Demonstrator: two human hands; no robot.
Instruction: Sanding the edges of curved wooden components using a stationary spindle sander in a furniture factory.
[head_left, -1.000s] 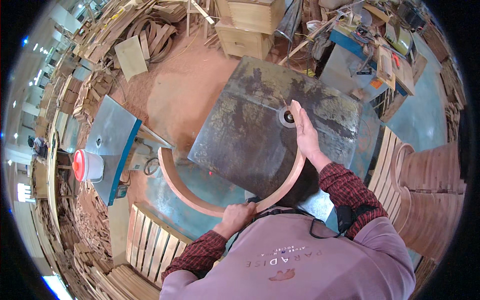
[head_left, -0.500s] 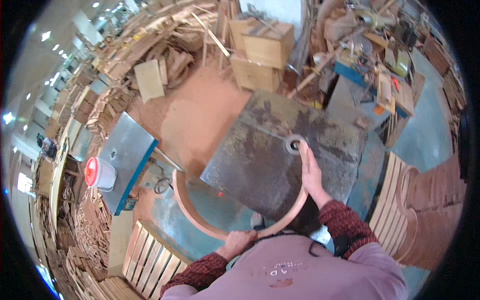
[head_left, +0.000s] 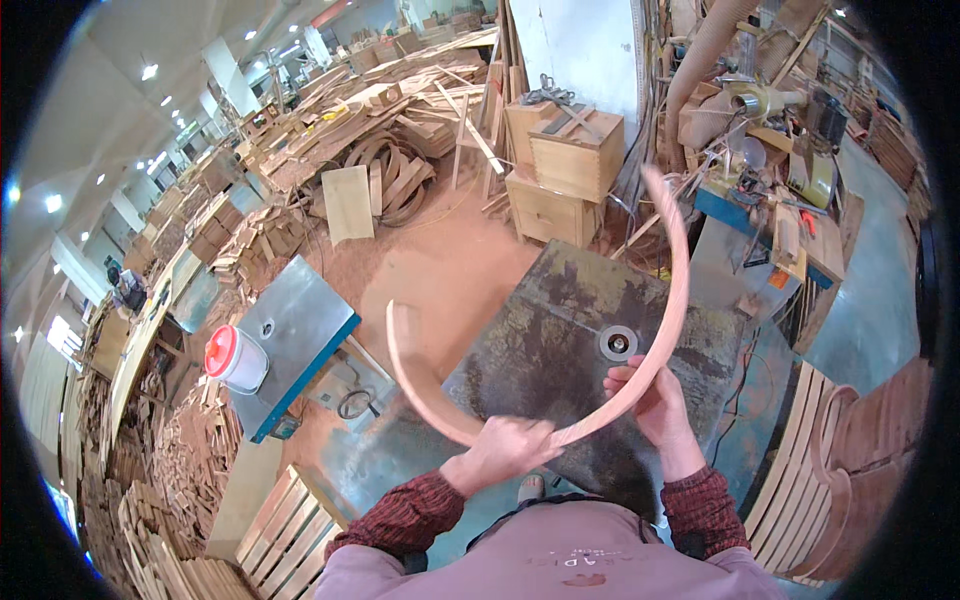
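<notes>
Curved wooden piece [head_left: 668, 300] gripped by left hand [head_left: 507, 447] and right hand [head_left: 648, 397], raised above metal table [head_left: 560, 350]

Curved pale wooden strip [head_left: 668, 330], U-shaped, lifted above machine table

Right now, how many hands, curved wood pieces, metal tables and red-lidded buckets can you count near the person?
Hands: 2, left hand and right hand, both gripping the wood
Curved wooden piece: 1, lifted above the table
Dark metal machine table: 1
Grey metal table with blue edge: 1
White bucket with red lid: 1
Total: 6
</notes>
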